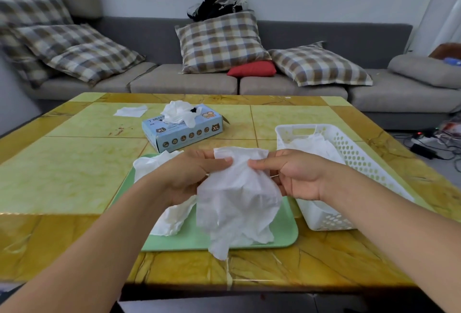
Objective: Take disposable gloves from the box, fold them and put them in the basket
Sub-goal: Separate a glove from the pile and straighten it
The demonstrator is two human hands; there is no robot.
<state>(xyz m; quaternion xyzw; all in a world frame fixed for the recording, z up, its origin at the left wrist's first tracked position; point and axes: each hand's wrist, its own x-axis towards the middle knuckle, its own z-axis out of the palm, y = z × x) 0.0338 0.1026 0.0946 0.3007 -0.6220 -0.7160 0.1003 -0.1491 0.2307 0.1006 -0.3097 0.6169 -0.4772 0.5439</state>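
A white disposable glove (pixel 237 200) hangs above the green tray (pixel 282 232). My left hand (pixel 189 175) pinches its upper left edge and my right hand (pixel 291 175) pinches its upper right edge. More crumpled white gloves (pixel 169 218) lie on the tray under my left hand. The blue glove box (pixel 184 133) stands behind the tray with gloves bulging from its opening. The white perforated basket (pixel 361 160) sits to the right of the tray and holds white gloves (pixel 314 145).
The yellow-green table (pixel 62 175) has a single white glove or tissue (pixel 131 111) at its far left. A grey sofa (pixel 187 83) with plaid cushions runs behind the table. Cables and a power strip (pixel 424 143) lie on the floor at the right.
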